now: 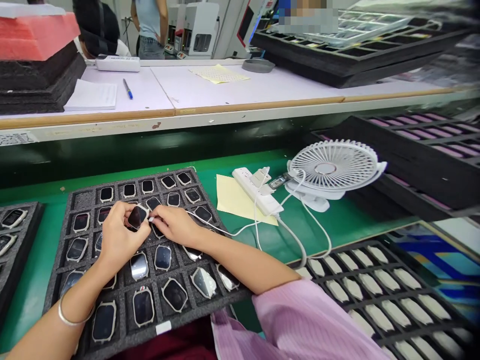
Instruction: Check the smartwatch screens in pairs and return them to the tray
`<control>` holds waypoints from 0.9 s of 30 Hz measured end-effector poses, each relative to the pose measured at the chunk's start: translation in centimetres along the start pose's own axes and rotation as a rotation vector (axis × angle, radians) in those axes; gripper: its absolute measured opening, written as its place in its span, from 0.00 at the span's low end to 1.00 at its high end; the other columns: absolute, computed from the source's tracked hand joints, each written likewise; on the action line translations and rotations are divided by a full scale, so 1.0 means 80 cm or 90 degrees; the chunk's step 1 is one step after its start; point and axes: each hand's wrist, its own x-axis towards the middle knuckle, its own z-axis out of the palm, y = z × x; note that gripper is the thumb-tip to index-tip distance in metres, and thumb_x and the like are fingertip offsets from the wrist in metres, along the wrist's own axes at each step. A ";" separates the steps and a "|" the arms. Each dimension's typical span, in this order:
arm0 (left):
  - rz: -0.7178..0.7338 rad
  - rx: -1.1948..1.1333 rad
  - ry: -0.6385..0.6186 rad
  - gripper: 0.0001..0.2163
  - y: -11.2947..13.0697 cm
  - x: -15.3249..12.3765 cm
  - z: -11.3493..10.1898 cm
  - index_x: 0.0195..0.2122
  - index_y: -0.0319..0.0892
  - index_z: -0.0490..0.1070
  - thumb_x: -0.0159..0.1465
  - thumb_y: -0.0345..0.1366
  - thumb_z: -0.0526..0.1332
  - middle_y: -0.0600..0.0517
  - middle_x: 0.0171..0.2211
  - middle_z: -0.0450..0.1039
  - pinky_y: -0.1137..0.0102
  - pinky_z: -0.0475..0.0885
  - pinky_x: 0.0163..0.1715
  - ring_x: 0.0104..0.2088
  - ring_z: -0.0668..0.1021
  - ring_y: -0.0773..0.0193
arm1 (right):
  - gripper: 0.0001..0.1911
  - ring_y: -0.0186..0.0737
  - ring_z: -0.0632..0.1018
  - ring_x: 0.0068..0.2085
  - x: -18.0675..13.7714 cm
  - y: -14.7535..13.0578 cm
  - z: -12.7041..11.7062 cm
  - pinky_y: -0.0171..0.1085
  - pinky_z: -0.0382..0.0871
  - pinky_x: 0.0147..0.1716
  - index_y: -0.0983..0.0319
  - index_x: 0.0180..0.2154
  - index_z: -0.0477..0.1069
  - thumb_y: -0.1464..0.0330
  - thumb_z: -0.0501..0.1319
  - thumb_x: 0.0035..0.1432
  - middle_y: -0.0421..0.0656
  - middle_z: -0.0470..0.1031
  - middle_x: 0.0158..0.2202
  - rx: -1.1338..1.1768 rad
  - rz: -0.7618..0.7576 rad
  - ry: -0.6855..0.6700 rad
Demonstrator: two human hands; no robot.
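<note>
My left hand (122, 231) is closed round a smartwatch case (137, 217), its dark screen tilted upward. Right beside the case, my right hand (173, 223) pinches the small white plug (151, 219) of a charging cable (221, 231). The plug is at or very near the side of the case; whether they touch I cannot tell. Both hands are above a grey foam tray (152, 280) whose compartments hold several strapless watch cases, such as the watch case (143, 306) near its front edge. The cable runs off to the right.
A white power strip (258, 192) and a white fan (330, 167) stand right of the tray, over yellow paper (228, 200) and green mat. More trays (375, 300) hold pale pieces at right. Behind is a raised shelf (210, 102) with a pen (128, 89) and stacked foam trays.
</note>
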 end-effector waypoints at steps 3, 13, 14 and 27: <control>-0.005 0.012 0.001 0.08 -0.005 0.001 0.000 0.33 0.43 0.68 0.53 0.38 0.62 0.53 0.28 0.72 0.69 0.70 0.29 0.28 0.74 0.63 | 0.02 0.41 0.80 0.37 0.005 -0.003 -0.002 0.36 0.66 0.35 0.61 0.41 0.69 0.72 0.59 0.66 0.45 0.79 0.36 -0.019 -0.001 -0.020; -0.006 0.081 -0.006 0.12 -0.014 0.007 -0.004 0.34 0.42 0.70 0.52 0.43 0.63 0.51 0.28 0.73 0.64 0.71 0.32 0.28 0.74 0.60 | 0.03 0.41 0.80 0.40 0.012 -0.011 -0.016 0.35 0.65 0.33 0.60 0.43 0.68 0.69 0.57 0.68 0.44 0.81 0.41 -0.047 0.011 -0.027; -0.001 0.091 -0.004 0.12 -0.014 0.008 -0.004 0.34 0.42 0.70 0.52 0.42 0.63 0.51 0.28 0.73 0.64 0.71 0.32 0.28 0.74 0.59 | 0.03 0.41 0.81 0.40 0.013 -0.011 -0.017 0.35 0.64 0.33 0.60 0.43 0.68 0.69 0.57 0.68 0.43 0.81 0.42 -0.049 0.011 -0.028; 0.176 0.116 0.059 0.07 -0.004 0.001 0.003 0.35 0.43 0.66 0.55 0.33 0.62 0.54 0.29 0.68 0.70 0.70 0.28 0.28 0.73 0.64 | 0.02 0.37 0.75 0.29 0.005 0.001 -0.008 0.33 0.60 0.29 0.61 0.38 0.69 0.73 0.60 0.64 0.40 0.76 0.30 0.056 0.022 0.005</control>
